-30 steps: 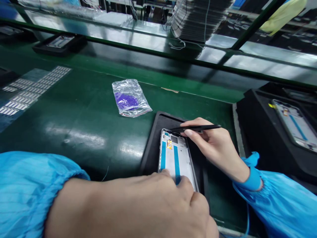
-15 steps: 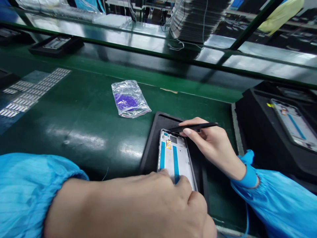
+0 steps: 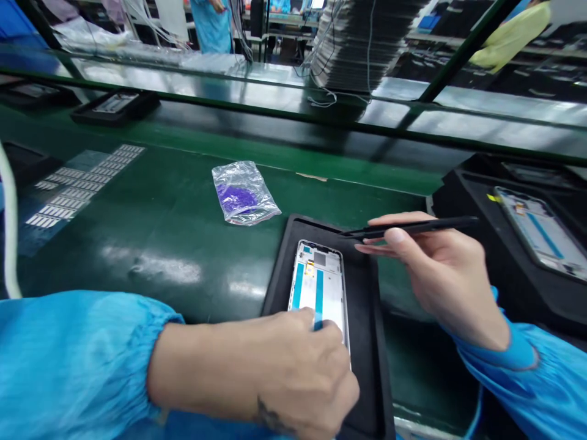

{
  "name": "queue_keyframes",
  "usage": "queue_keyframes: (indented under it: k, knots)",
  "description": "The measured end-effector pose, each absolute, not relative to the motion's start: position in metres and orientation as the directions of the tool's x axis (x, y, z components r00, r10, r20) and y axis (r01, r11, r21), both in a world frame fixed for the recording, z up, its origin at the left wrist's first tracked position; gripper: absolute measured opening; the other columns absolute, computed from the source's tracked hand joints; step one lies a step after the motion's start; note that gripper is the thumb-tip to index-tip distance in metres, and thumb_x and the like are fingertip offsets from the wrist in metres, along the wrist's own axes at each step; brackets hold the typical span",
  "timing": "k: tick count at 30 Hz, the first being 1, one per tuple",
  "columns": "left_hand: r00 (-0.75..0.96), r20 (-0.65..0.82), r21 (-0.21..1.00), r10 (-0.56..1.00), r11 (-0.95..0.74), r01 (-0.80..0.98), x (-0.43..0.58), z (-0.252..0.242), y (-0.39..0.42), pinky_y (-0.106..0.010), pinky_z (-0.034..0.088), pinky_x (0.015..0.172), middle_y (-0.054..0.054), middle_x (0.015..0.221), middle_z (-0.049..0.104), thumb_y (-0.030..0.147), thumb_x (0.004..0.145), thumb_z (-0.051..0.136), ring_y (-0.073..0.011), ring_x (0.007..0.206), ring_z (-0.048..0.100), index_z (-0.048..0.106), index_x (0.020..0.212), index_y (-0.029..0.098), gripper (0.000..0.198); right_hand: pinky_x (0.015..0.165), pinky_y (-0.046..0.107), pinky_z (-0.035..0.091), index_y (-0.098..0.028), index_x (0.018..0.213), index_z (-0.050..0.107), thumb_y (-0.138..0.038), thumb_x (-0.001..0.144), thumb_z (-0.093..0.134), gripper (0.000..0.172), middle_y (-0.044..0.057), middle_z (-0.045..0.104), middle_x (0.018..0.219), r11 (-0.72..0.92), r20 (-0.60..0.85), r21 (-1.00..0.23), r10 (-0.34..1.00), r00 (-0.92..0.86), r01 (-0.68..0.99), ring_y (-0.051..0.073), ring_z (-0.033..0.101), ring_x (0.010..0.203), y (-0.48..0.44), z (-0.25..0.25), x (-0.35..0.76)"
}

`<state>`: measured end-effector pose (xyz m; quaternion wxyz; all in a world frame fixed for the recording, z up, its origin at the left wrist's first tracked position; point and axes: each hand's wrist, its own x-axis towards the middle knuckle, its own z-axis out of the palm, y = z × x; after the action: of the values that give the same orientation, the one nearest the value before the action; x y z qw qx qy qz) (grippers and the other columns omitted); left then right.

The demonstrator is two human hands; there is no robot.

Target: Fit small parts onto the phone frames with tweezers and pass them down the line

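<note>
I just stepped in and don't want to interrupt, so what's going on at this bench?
A person in bright blue elasticated sleeves is handling a flat silver-white phone-like frame with blue strips, which lies in a black rectangular tray on a glossy green bench. The left hand rests over the frame's lower part. The right hand holds a slim black tweezer-like tool, its tip apart from the frame in this view.

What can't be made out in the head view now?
Lower part of the phone frame: head view, hidden by the left hand.
Whether the black tool grips anything: head view, tip too small.
Lower corner of the second frame: head view, cut off by right edge.
Shape of the purple contents: head view, too small.
</note>
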<state>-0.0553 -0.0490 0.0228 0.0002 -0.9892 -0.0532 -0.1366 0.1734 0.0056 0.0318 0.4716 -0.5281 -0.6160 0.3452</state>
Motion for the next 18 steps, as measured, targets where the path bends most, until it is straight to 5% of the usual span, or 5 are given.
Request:
queue_keyframes:
  k: [6, 11, 15, 18]
  knots:
    - [0.969, 0.231, -0.039, 0.088, -0.994, 0.100, -0.058, 0.009, -0.042, -0.035, 0.033, 0.052, -0.005, 0.072, 0.053, 0.017, 0.095, 0.057, -0.0193, 0.065, 0.048, 0.060, 0.081, 0.015, 0.014, 0.077, 0.035, 0.063, -0.022, 0.097, 0.075, -0.046, 0.083, 0.075, 0.028, 0.004, 0.073, 0.088, 0.176, 0.228, -0.928, 0.965, 0.127, 0.329, 0.022, 0.076, 0.077, -0.011, 0.030, 0.191]
    - [0.981, 0.181, 0.039, 0.076, -0.997, 0.070, -0.067, 0.015, -0.052, -0.035, 0.035, 0.049, -0.001, 0.070, 0.049, 0.046, 0.102, 0.048, -0.0183, 0.060, 0.048, 0.057, 0.083, 0.017, 0.035, 0.078, 0.039, 0.059, -0.026, 0.093, 0.076, -0.055, 0.081, 0.074, 0.031, 0.005, 0.075, 0.084, 0.107, 0.217, -0.901, 0.950, 0.223, 0.420, 0.026, 0.076, 0.077, -0.024, 0.021, 0.215]
    - [0.992, 0.113, -0.028, 0.048, -0.998, 0.052, -0.065, 0.016, -0.054, -0.034, 0.038, 0.049, -0.001, 0.070, 0.049, 0.019, 0.098, 0.050, -0.0172, 0.060, 0.052, 0.055, 0.081, 0.016, 0.018, 0.077, 0.042, 0.058, -0.028, 0.094, 0.076, -0.058, 0.079, 0.073, 0.033, 0.006, 0.077, 0.086, 0.119, 0.239, -0.900, 0.939, 0.248, 0.418, 0.028, 0.077, 0.077, -0.033, 0.022, 0.224]
    - [0.995, 0.076, -0.102, 0.066, -0.992, 0.074, -0.056, 0.018, -0.035, -0.033, 0.038, 0.047, -0.001, 0.071, 0.052, 0.015, 0.097, 0.050, -0.0180, 0.062, 0.055, 0.055, 0.084, 0.015, 0.014, 0.071, 0.041, 0.061, -0.027, 0.090, 0.078, -0.057, 0.079, 0.073, 0.032, 0.008, 0.077, 0.084, 0.202, 0.338, -0.880, 0.902, 0.268, 0.430, 0.028, 0.076, 0.071, -0.038, 0.029, 0.224]
